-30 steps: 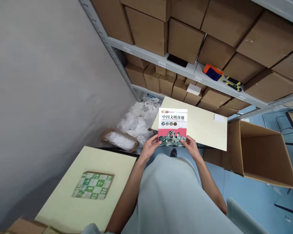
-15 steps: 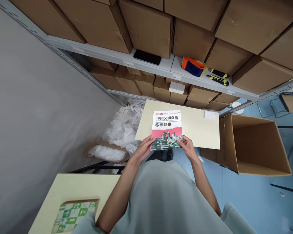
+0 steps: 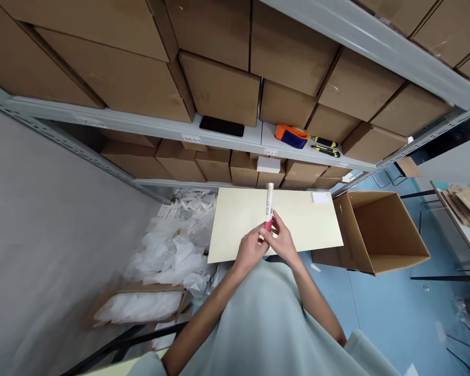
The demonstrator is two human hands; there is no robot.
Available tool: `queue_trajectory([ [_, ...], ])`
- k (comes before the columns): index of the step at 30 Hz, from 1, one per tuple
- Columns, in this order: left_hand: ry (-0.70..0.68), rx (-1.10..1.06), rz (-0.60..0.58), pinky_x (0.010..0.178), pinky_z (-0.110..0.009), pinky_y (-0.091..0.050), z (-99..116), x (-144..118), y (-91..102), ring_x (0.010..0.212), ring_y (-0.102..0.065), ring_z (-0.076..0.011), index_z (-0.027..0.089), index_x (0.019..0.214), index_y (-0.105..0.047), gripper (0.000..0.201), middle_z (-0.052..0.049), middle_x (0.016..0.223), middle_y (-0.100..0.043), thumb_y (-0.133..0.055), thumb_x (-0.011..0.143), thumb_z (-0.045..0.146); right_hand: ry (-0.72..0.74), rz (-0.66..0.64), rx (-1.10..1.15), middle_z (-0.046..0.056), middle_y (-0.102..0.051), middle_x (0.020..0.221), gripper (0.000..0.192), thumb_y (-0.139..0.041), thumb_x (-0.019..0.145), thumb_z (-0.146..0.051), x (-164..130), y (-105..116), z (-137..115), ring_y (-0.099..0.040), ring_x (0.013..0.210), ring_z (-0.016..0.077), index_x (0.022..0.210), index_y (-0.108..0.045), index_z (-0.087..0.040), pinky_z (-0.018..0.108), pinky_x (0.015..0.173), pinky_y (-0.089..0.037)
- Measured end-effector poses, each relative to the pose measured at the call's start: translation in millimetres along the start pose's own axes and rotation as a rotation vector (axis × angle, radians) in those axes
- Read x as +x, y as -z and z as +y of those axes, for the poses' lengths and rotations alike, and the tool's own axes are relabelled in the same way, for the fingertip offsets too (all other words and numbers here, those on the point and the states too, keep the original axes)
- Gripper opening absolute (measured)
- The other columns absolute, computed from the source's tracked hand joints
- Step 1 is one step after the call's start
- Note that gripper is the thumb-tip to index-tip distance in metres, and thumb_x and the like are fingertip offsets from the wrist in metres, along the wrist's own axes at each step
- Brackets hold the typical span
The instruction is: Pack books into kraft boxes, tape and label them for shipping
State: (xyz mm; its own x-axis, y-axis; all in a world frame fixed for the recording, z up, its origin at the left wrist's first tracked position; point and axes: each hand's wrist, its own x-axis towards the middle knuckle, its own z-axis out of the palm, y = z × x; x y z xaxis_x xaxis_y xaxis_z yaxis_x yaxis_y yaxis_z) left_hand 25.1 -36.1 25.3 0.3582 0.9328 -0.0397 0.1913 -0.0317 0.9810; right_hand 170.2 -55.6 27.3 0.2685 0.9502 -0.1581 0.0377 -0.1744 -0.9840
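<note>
Both hands are close together in front of my body, over the near edge of the pale yellow board (image 3: 235, 224). Between them stands the paperback book (image 3: 269, 201), showing as a narrow tube-like shape, white above and pink below, with a barcode on it. Whether it is rolled tight or bent round I cannot tell. My left hand (image 3: 252, 246) is closed around its lower end from the left. On the other side my right hand (image 3: 281, 240) grips the same lower part, thumb across the front. A small white paper (image 3: 320, 197) lies on the board's right side.
An open cardboard box (image 3: 391, 230) stands right of the board. Crumpled white packing material (image 3: 172, 245) is heaped at left. On the grey shelf ahead are a phone (image 3: 221, 126), an orange-and-blue tape dispenser (image 3: 292, 136) and yellow-black cutters (image 3: 326, 151), before stacked cartons (image 3: 219, 86).
The book lay flat with its cover facing me; now it is a narrow upright tube shape. My hands have come together around its lower end. The view has shifted.
</note>
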Motion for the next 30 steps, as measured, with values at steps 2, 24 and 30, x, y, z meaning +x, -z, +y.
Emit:
queue_trajectory([
  [2,-0.123,0.095,-0.065,0.118,-0.049,-0.055,1,-1,8.3,0.138,-0.07,-0.0342,0.025,0.141,-0.078,0.051,-0.012,0.149,-0.074,-0.071,0.094,0.044,0.025,0.09,0.03,0.011,-0.083,0.127,0.064,-0.082,0.089,-0.067,3,-11,-12,-0.074,0.129,0.0319,0.131,-0.078,-0.02,0.047,0.116,-0.059],
  [24,0.254,-0.505,0.164,0.08,-0.037,-0.066,40,42,29.4,0.091,-0.082,-0.0315,0.016,0.119,-0.084,0.077,-0.01,0.102,-0.087,-0.086,0.076,0.081,-0.015,0.078,-0.1,0.021,-0.06,0.165,0.101,-0.08,0.082,-0.082,58,64,-36,-0.058,0.154,0.0416,0.16,-0.06,-0.021,0.062,0.125,-0.051],
  [30,0.122,-0.138,0.328,0.105,-0.043,-0.064,71,33,-6.3,0.116,-0.08,-0.0364,0.022,0.128,-0.087,0.053,-0.006,0.124,-0.086,-0.075,0.094,0.061,-0.024,-0.227,0.112,0.014,-0.053,0.173,0.098,-0.08,0.089,-0.075,39,47,-41,-0.06,0.153,0.036,0.171,-0.048,-0.032,0.051,0.109,-0.065],
])
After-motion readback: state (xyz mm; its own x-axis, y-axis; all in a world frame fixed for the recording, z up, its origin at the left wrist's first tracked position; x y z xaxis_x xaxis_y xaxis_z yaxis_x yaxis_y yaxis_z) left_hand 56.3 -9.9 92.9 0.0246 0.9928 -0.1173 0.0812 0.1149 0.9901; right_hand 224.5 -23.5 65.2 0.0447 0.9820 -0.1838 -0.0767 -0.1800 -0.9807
